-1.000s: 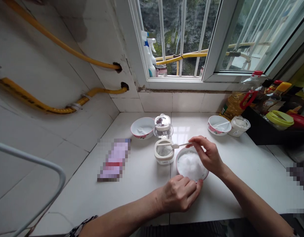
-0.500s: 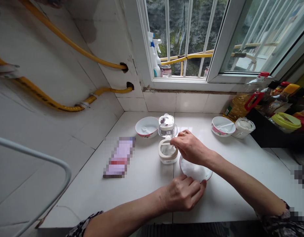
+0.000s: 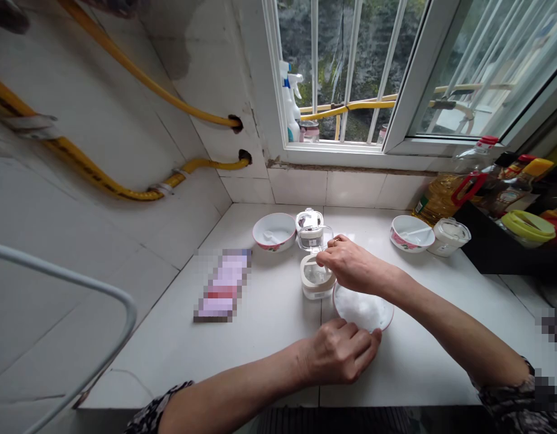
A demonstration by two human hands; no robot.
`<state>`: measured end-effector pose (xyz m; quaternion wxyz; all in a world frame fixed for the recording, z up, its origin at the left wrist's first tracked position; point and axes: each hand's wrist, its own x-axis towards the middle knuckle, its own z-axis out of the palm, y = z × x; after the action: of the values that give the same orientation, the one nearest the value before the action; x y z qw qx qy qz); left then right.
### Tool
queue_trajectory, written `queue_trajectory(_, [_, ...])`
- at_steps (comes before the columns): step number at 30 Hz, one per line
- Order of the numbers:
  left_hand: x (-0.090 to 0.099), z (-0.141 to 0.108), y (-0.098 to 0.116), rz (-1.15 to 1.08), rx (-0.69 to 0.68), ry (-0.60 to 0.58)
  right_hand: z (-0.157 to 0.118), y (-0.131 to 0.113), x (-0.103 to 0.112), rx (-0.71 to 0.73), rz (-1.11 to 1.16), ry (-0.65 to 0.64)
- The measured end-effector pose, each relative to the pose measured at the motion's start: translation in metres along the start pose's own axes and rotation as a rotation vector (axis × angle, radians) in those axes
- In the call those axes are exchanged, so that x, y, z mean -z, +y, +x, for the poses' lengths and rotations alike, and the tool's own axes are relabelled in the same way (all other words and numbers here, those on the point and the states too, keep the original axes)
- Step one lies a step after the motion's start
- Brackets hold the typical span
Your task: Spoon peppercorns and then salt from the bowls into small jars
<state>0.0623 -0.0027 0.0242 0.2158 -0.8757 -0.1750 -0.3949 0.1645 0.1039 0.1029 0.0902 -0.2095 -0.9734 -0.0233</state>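
Observation:
My left hand (image 3: 344, 351) grips the near rim of a bowl of white powder (image 3: 362, 308), its fingers curled at the edge. My right hand (image 3: 344, 260) is closed in a pinch above the open clear jar (image 3: 317, 278) with a cream rim, just left of the bowl. What the right fingers pinch is mostly hidden; it may be a thin white handle. The jar's clear lid stands raised at its back. Right behind it is a second clear jar (image 3: 308, 219) with dark contents.
A bowl with a white spoon (image 3: 275, 232) stands at back left, near a blurred purple packet (image 3: 223, 286). At back right are another bowl (image 3: 412, 234), a lidded jar (image 3: 449, 237), an oil bottle (image 3: 441, 190) and a black rack (image 3: 480, 238) of condiments.
The view has shifted slightly. The open jar appears slightly turned and closer to the powder bowl. My right hand stays over the jar and my left hand stays at the bowl's rim.

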Motion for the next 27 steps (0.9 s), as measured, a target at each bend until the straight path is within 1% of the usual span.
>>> queue_trajectory(2, [0.0,0.0,0.0,-0.006,0.005,0.0,-0.001,0.002,0.0,-0.014,0.011,0.016])
queue_trajectory(4, [0.0,0.0,0.0,-0.003,0.0,-0.003,-0.005,0.003,0.002,-0.017,0.075,0.08])
queue_trajectory(6, [0.0,0.0,0.0,0.003,-0.013,-0.005,-0.014,0.002,0.008,-0.019,0.186,0.191])
queue_trajectory(8, [0.0,-0.001,0.0,0.018,-0.028,-0.011,-0.028,0.001,0.014,-0.04,0.302,0.322])
queue_trajectory(10, [0.001,-0.001,0.0,0.044,-0.035,-0.019,-0.048,-0.001,0.02,-0.107,0.388,0.437])
queue_trajectory(13, [0.002,-0.002,0.001,0.076,-0.019,-0.027,-0.079,-0.001,0.021,-0.329,0.522,0.553])
queue_trajectory(15, [0.002,-0.003,0.002,0.076,0.0,-0.028,-0.094,0.001,0.016,-0.444,0.604,0.573])
queue_trajectory(18, [0.001,-0.006,0.003,0.078,0.009,-0.034,-0.106,0.004,0.005,-0.511,0.656,0.566])
queue_trajectory(22, [0.001,-0.008,0.005,0.073,0.003,-0.058,-0.11,0.005,-0.004,-0.528,0.677,0.528])
queue_trajectory(27, [0.003,-0.007,0.004,0.03,0.0,-0.072,-0.111,0.0,-0.006,-0.512,0.66,0.523])
